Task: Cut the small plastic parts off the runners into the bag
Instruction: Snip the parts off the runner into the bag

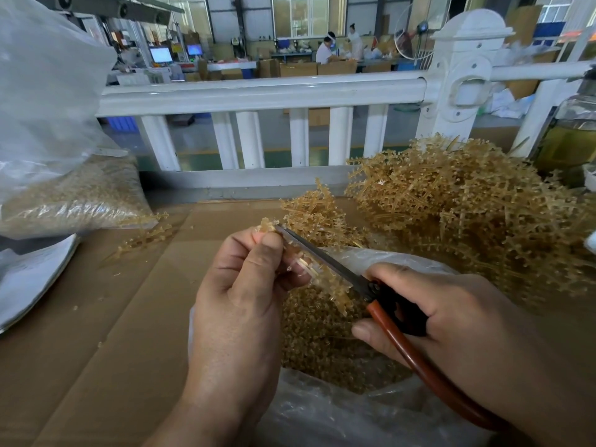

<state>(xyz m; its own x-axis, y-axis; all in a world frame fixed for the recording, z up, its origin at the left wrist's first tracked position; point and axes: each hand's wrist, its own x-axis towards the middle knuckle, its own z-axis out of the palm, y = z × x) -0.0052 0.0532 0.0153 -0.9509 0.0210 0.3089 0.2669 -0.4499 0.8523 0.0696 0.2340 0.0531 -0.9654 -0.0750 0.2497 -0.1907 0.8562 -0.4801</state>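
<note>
So, left hand (238,298) is pinching the amber plastic runner (337,296), right hand (451,314) is gripping red-handled scissors (325,259); I'd be snipping flush over the clear plastic bag (322,411).

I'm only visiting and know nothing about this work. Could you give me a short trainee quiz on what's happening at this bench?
1. True or false: the right hand holds the scissors.
2. Where is the uncut pile of runners? A) in the person's lap; B) to the right, beyond the bag; C) hanging on the white railing.
3. Fill in: the left hand pinches a ___ against the scissor blades.

Key: 1 true; 2 B; 3 runner.
</note>
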